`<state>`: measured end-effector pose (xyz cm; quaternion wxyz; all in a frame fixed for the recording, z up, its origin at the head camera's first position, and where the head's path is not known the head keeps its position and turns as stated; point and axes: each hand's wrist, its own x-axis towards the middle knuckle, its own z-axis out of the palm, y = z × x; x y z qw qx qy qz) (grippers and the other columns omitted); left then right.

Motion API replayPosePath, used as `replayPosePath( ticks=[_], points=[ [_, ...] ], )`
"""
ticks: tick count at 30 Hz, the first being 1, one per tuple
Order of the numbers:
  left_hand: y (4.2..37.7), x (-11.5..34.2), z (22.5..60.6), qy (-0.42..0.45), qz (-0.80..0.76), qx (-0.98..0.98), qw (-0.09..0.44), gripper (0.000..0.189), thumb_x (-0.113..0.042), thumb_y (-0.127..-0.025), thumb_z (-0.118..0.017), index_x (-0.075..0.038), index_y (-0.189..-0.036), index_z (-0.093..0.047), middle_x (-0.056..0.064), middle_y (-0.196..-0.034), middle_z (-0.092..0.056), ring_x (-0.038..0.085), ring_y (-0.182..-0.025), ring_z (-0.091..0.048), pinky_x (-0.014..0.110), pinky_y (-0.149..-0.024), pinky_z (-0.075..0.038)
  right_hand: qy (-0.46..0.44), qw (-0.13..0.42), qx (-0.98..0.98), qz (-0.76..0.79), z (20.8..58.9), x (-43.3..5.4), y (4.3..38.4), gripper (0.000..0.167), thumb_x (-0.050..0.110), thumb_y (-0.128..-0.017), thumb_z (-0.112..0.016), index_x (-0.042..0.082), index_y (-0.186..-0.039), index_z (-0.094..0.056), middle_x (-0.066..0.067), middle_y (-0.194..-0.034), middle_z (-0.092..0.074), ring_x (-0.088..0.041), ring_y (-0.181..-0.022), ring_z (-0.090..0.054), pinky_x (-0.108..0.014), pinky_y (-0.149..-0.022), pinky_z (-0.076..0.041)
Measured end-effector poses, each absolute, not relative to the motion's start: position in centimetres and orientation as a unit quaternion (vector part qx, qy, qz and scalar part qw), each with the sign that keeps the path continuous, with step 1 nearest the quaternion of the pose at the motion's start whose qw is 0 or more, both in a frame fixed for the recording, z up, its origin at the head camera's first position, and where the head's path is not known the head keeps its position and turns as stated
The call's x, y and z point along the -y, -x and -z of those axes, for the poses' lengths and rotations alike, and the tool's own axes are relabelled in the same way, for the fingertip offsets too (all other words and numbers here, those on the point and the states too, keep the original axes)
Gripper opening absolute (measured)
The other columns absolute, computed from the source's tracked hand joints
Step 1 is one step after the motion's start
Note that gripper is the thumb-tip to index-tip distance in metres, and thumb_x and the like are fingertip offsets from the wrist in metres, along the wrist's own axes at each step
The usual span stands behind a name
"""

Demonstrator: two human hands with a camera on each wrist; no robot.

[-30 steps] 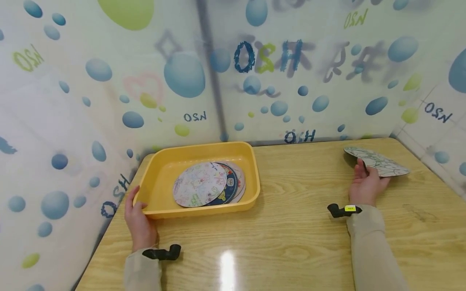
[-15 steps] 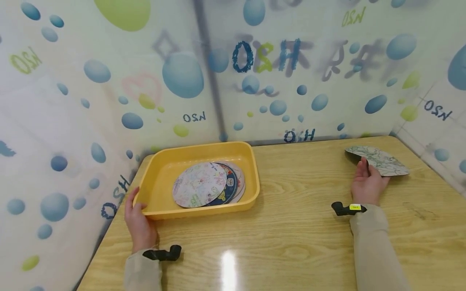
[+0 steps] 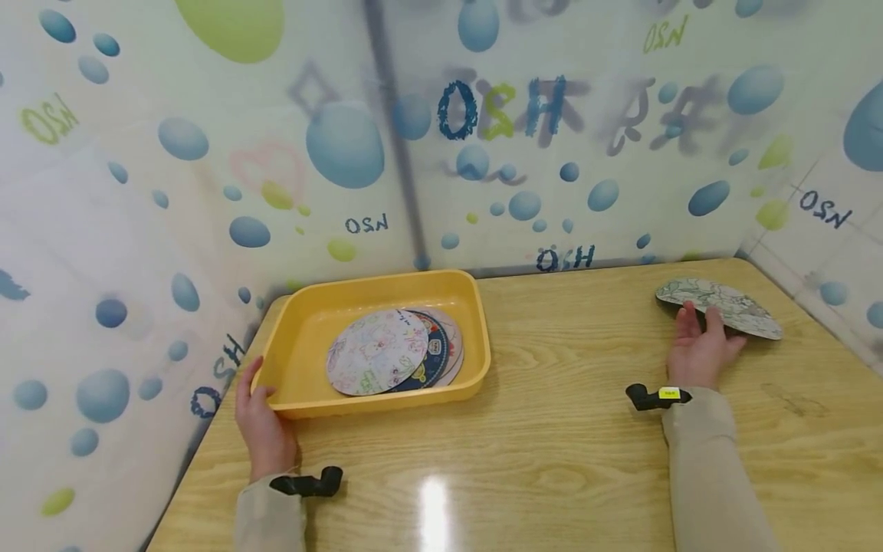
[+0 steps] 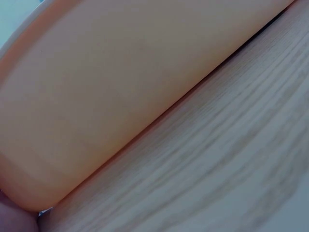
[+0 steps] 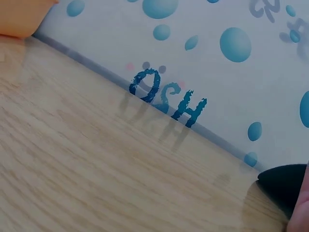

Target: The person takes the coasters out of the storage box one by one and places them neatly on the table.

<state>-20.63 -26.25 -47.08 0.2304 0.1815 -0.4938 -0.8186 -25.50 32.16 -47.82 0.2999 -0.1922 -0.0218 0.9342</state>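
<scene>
My left hand (image 3: 265,433) grips the front left corner of a yellow plastic tray (image 3: 382,402), its thumb over the front rim and its fingers along the left side. The tray's outer wall (image 4: 120,87) fills much of the left wrist view. At the table's far right, my right hand (image 3: 697,354) holds a round mouse pad (image 3: 724,300) by its near edge. The pad has a pale top with green and dark lines, and it tilts and bends over the fingers. Its black underside (image 5: 285,188) shows at the corner of the right wrist view.
Inside the tray, several round pads lie overlapped: a white one with coloured drawings (image 3: 375,353) on top, a dark blue one (image 3: 436,356) and pinkish ones below. The wooden table (image 3: 552,429) meets a bubble-patterned wall covering (image 3: 524,169) at the back and sides.
The right hand has shifted slightly to the right with the mouse pad, whose bend and tilt have changed a little. The left hand and tray stay in place.
</scene>
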Motion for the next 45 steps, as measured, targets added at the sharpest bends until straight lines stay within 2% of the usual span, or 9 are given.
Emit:
replayPosePath(
  ticks=[6,14,18,22,28,31,34,40,45],
  points=[
    [20.9,26.2,47.0,-0.177,0.816,0.498,0.235,0.048,-0.002,-0.086,-0.029,-0.016,-0.128,-0.048,-0.003,-0.137,-0.029,0.022,-0.121,-0.036,0.033,-0.099,-0.033,0.234,0.292,0.072,-0.925,47.5,-31.8,25.4,0.095,0.002,-0.085,-0.055,0.058,-0.129,0.007,0.02,-0.13,-0.022,-0.016,-0.087,-0.058,-0.027,-0.063,-0.051],
    [21.1,26.1,47.1,-0.176,0.817,0.497,0.235,0.047,-0.002,-0.086,-0.029,-0.016,-0.127,-0.049,-0.003,-0.137,-0.028,0.022,-0.121,-0.036,0.033,-0.099,-0.032,0.237,0.318,0.109,-0.912,47.4,-31.6,25.3,0.085,-0.002,-0.087,-0.048,0.053,-0.133,-0.003,0.013,-0.128,-0.029,-0.016,-0.076,-0.054,-0.027,-0.06,-0.047],
    [21.2,26.0,47.1,-0.175,0.814,0.501,0.234,0.048,-0.002,-0.086,-0.029,-0.016,-0.127,-0.048,-0.003,-0.137,-0.029,0.023,-0.121,-0.036,0.034,-0.099,-0.033,0.241,0.336,0.084,-0.907,47.6,-31.9,25.4,0.062,0.002,-0.088,-0.049,0.036,-0.132,-0.021,0.006,-0.122,-0.035,-0.018,-0.08,-0.057,-0.027,-0.056,-0.05],
    [21.3,25.9,47.0,-0.172,0.815,0.501,0.235,0.048,-0.001,-0.086,-0.028,-0.015,-0.127,-0.048,-0.003,-0.136,-0.029,0.023,-0.12,-0.037,0.034,-0.099,-0.033,0.258,0.333,0.05,-0.906,47.7,-32.3,25.4,0.039,0.004,-0.085,-0.055,0.023,-0.112,-0.035,0.0,-0.109,-0.041,-0.02,-0.086,-0.059,-0.027,-0.062,-0.052],
    [21.0,26.0,47.3,-0.176,0.818,0.495,0.233,0.047,-0.002,-0.086,-0.029,-0.015,-0.128,-0.047,0.0,-0.137,-0.028,0.025,-0.121,-0.036,0.035,-0.1,-0.032,0.233,0.28,0.024,-0.931,48.0,-32.6,25.1,0.013,0.009,-0.088,-0.052,0.007,-0.1,-0.047,-0.009,-0.086,-0.054,-0.022,-0.084,-0.062,-0.03,-0.062,-0.053],
    [20.8,26.1,47.5,-0.187,0.818,0.491,0.234,0.048,-0.003,-0.086,-0.029,-0.016,-0.128,-0.048,0.0,-0.137,-0.028,0.024,-0.121,-0.036,0.035,-0.1,-0.032,0.216,0.255,0.019,-0.942,48.1,-32.5,25.1,0.013,0.011,-0.089,-0.05,0.002,-0.098,-0.051,-0.011,-0.082,-0.057,-0.023,-0.081,-0.062,-0.031,-0.061,-0.052],
    [20.7,26.2,47.5,-0.186,0.821,0.487,0.23,0.048,-0.003,-0.086,-0.028,-0.016,-0.128,-0.047,0.0,-0.137,-0.027,0.024,-0.122,-0.035,0.035,-0.1,-0.031,0.211,0.258,0.018,-0.943,48.0,-32.3,25.1,0.013,0.01,-0.088,-0.05,0.004,-0.1,-0.051,-0.012,-0.085,-0.059,-0.024,-0.078,-0.062,-0.031,-0.059,-0.052],
    [20.7,26.2,47.4,-0.182,0.821,0.49,0.23,0.048,-0.002,-0.087,-0.027,-0.016,-0.129,-0.047,-0.002,-0.138,-0.026,0.024,-0.123,-0.034,0.035,-0.1,-0.031,0.202,0.276,0.046,-0.939,47.6,-31.8,25.1,0.021,0.009,-0.089,-0.048,0.008,-0.11,-0.051,-0.01,-0.099,-0.061,-0.024,-0.088,-0.062,-0.031,-0.058,-0.052],
    [20.8,26.2,47.2,-0.183,0.817,0.497,0.229,0.048,-0.003,-0.087,-0.027,-0.018,-0.128,-0.047,-0.003,-0.138,-0.026,0.023,-0.123,-0.034,0.034,-0.1,-0.032,0.189,0.28,0.051,-0.94,47.1,-31.5,25.1,0.021,0.01,-0.089,-0.048,0.008,-0.11,-0.053,-0.01,-0.103,-0.062,-0.023,-0.09,-0.062,-0.03,-0.057,-0.051]
  ],
)
